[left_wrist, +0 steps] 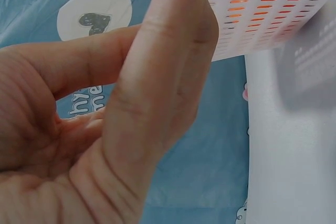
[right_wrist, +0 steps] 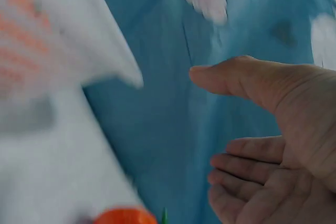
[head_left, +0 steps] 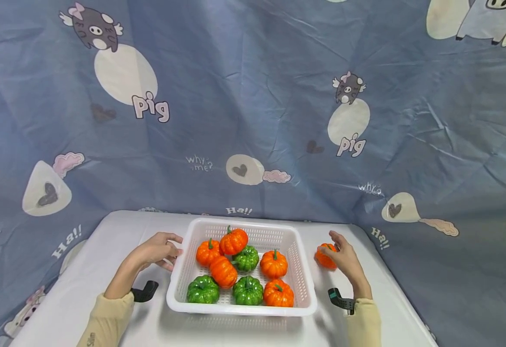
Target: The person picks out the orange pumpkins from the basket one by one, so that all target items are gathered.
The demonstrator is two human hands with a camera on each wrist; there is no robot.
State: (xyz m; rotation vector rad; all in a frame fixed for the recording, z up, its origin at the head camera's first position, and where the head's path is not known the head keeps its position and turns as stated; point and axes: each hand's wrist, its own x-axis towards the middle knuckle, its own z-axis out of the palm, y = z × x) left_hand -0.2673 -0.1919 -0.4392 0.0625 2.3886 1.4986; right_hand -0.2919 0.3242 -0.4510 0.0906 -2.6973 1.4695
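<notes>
A white plastic basket (head_left: 242, 309) with slotted walls holds several small, glossy orange pumpkins (head_left: 273, 264) and green pumpkins (head_left: 247, 290), some lying on others. At its left side is my left hand (head_left: 156, 251), fingers loosely bent and holding nothing; whether a fingertip touches the rim cannot be told. Right of the basket, one orange pumpkin (head_left: 324, 260) sits on the table, partly hidden by my right hand (head_left: 344, 255). The right wrist view shows that hand (right_wrist: 273, 150) with thumb and fingers apart and nothing between them; the pumpkin (right_wrist: 126, 216) shows at the bottom edge.
The white table (head_left: 140, 327) carries the basket. Behind and around it hangs a blue cloth (head_left: 244, 111) printed with pigs and words. A dark band with a device (head_left: 145, 292) is on the left wrist, and another (head_left: 340, 300) is on the right.
</notes>
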